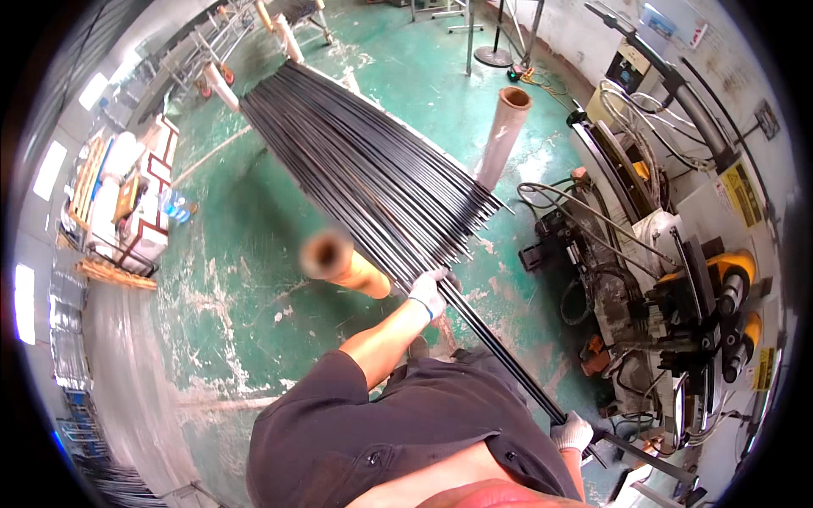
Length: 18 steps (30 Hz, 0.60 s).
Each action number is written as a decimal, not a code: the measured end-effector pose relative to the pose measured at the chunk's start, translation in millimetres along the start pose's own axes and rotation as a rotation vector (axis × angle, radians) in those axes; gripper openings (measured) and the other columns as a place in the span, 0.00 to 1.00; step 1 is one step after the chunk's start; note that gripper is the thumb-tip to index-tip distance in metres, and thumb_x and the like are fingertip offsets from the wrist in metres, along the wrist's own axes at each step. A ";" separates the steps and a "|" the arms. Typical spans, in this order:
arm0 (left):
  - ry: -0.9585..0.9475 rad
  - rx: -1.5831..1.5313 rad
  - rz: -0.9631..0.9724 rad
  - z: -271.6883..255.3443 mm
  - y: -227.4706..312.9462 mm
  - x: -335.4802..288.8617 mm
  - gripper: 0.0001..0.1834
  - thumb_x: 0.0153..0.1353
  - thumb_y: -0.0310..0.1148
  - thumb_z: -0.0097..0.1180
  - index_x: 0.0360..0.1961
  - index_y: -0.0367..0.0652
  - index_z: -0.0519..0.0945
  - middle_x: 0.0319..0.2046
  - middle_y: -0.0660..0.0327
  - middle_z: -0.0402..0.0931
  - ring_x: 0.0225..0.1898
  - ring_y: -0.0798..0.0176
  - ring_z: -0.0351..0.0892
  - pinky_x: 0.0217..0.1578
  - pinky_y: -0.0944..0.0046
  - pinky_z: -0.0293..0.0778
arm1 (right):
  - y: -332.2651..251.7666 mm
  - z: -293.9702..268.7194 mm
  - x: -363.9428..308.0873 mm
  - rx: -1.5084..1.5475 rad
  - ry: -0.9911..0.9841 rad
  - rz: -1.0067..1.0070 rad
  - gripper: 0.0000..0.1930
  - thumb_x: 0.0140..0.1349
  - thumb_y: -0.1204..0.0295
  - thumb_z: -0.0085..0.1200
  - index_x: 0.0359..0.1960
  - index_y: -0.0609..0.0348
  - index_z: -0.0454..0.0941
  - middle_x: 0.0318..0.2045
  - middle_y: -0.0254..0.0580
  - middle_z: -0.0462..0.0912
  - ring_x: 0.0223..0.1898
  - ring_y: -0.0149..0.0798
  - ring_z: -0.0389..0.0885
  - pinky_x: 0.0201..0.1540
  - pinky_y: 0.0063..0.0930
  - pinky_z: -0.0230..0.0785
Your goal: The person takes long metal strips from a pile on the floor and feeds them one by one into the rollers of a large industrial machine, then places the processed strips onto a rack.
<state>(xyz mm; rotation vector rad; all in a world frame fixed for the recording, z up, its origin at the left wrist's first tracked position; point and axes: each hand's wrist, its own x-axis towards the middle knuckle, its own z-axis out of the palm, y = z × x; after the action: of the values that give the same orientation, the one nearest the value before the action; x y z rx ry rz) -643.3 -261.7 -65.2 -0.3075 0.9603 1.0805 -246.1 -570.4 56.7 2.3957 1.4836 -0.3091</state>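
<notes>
My left hand [429, 292], in a white glove, is closed around a small bunch of long black rods [501, 350] near the near end of a wide bed of similar rods. Lower and to the right, my right hand [573, 432], also gloved in white, grips the same bunch near its other end. The bunch slants across the front of my body, and its ends poke out past my right hand. The wide bed of black rods [364, 152] lies side by side, stretching away to the far left. How many rods I hold cannot be made out.
A yellow tube post [360, 273] stands left of the rods, a paler tube post [501, 140] to their right. Machinery with hoses and orange-yellow parts [735, 275] fills the right side. Shelving with goods [127, 203] is at the left; the green floor [220, 313] is scuffed.
</notes>
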 end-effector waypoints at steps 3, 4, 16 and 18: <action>-0.049 -0.041 -0.159 15.7 -40.1 -30.5 0.06 0.71 0.27 0.50 0.42 0.33 0.73 0.34 0.48 0.76 0.37 0.44 0.81 0.44 0.37 0.80 | 66.2 45.5 -7.7 0.093 0.072 -0.010 0.05 0.50 0.68 0.62 0.24 0.53 0.81 0.25 0.53 0.85 0.33 0.60 0.86 0.39 0.51 0.77; -0.064 -0.019 -0.214 30.1 -53.8 -44.0 0.06 0.70 0.27 0.51 0.38 0.33 0.72 0.34 0.48 0.75 0.37 0.44 0.81 0.45 0.36 0.80 | 91.2 58.2 -8.5 0.120 0.085 -0.001 0.04 0.50 0.70 0.61 0.25 0.54 0.80 0.26 0.53 0.85 0.33 0.60 0.86 0.40 0.51 0.77; -0.687 0.311 0.071 276.1 -156.3 -138.9 0.07 0.71 0.32 0.60 0.41 0.39 0.78 0.36 0.54 0.80 0.40 0.50 0.81 0.57 0.39 0.76 | 292.2 185.0 70.2 2.129 0.602 1.095 0.21 0.70 0.62 0.55 0.57 0.63 0.82 0.59 0.44 0.82 0.58 0.44 0.81 0.58 0.48 0.75; -0.727 0.434 0.081 295.9 -196.7 -150.3 0.06 0.71 0.31 0.59 0.43 0.41 0.79 0.37 0.56 0.79 0.46 0.49 0.80 0.63 0.39 0.72 | 209.8 87.3 92.2 3.081 0.245 0.198 0.27 0.75 0.67 0.42 0.69 0.75 0.66 0.70 0.58 0.71 0.73 0.48 0.67 0.75 0.47 0.59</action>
<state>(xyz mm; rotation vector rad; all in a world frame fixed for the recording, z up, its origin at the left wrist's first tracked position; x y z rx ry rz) -345.2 -257.5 179.7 0.4626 0.5230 0.9200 -19.0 -613.6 -25.5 -0.4452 0.2874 0.9252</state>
